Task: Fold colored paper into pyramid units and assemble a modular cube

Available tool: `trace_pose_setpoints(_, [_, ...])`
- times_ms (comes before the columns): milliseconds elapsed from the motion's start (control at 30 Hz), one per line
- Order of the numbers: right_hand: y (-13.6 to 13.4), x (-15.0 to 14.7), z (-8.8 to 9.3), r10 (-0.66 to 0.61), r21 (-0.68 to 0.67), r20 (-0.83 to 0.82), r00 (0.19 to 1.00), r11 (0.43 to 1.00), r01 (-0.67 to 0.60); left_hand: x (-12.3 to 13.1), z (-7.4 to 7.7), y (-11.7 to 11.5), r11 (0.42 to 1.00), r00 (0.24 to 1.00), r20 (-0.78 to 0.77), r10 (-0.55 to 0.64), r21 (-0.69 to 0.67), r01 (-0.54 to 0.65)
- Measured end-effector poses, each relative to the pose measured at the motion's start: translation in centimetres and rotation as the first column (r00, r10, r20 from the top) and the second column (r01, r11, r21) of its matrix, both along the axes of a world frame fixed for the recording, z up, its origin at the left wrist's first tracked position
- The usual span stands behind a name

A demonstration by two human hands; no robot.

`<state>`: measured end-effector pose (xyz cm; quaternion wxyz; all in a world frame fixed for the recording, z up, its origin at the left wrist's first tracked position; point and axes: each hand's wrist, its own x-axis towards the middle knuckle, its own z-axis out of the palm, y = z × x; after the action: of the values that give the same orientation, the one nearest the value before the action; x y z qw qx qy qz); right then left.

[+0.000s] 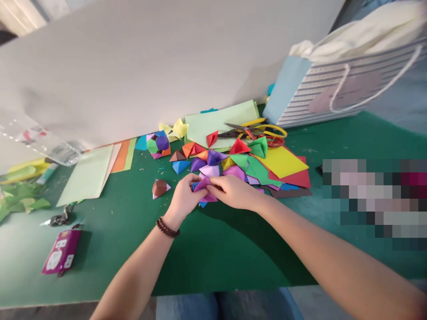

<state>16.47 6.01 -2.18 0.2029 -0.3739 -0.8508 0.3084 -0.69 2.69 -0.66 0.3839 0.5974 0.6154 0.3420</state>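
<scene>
Between my two hands is a folded origami paper piece [211,195], purple with blue showing at its edges. My left hand [187,194], with a dark beaded bracelet on the wrist, grips its left side; my fingers cover part of it. On the right side, the fingers of my right hand [230,189] are pinched on the same paper. Just beyond them lies a heap of folded paper pieces [216,157] in red, orange, purple, blue and green. A brown and lilac folded piece [160,188] sits apart, to the left of my left hand.
Scissors [247,131] lie on pale green sheets [227,118] at the back. Yellow paper [283,162] tops a stack on the right, below a striped gift bag [336,89]. Leftward are more sheets [86,173], a plastic bottle [50,142] and a purple pouch [62,251].
</scene>
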Motion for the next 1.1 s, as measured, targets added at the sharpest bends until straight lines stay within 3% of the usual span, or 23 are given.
trace_pose_setpoints(267, [0.1,-0.5,0.2,-0.107,0.179,-0.159,0.981,0.974,0.135,0.4,0.7,-0.4,0.993,0.994,-0.071,0.078,0.098,-0.071])
trace_pose_setpoints(467, [-0.2,-1.0,0.1,-0.145,0.264,-0.183,0.972,0.945,0.191,0.6,0.5,-0.3,0.979,0.989,-0.018,0.148,0.145,-0.144])
trace_pose_setpoints(633, [-0.3,-1.0,0.2,-0.144,0.222,-0.199,0.969,0.957,0.188,0.5,-0.2,-0.3,0.975,0.987,-0.025,0.159,0.159,-0.153])
trace_pose_setpoints(867, [-0.3,-1.0,0.3,-0.103,0.015,-0.244,0.964,0.994,0.110,0.3,0.0,-0.4,0.982,0.993,-0.008,0.119,0.149,-0.117])
trace_pose_setpoints(1100, [-0.4,-1.5,-0.2,-0.150,0.086,-0.235,0.960,0.981,0.174,0.6,0.3,-0.6,0.961,0.990,0.047,0.130,0.238,-0.138])
